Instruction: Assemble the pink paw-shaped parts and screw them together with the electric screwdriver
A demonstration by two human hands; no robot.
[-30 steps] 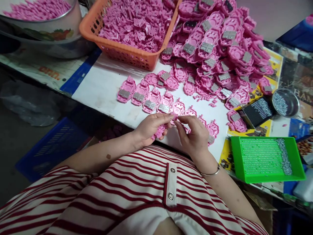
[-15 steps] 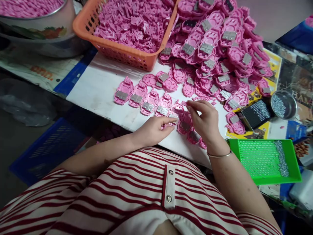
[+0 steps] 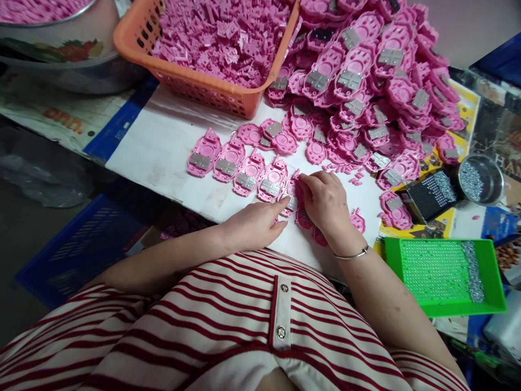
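Observation:
Several pink plastic shells with grey metal plates lie in a slanting row on the white board. My left hand is at the near edge of one pink shell, thumb and forefinger apart at its lower end. Over the upper right side of the same shell is my right hand, its fingers pinched together; anything between them is too small to make out. More shells lie partly hidden under my right hand. Small pink pieces are scattered beyond it.
An orange basket of small pink parts stands at the back, beside a large heap of pink shells. On the right are a black tray, a metal bowl and a green tray with small metal pieces. A large bowl stands far left.
My right hand has moved left and down from the small pink pieces onto the shell near my left hand. My left hand has barely moved.

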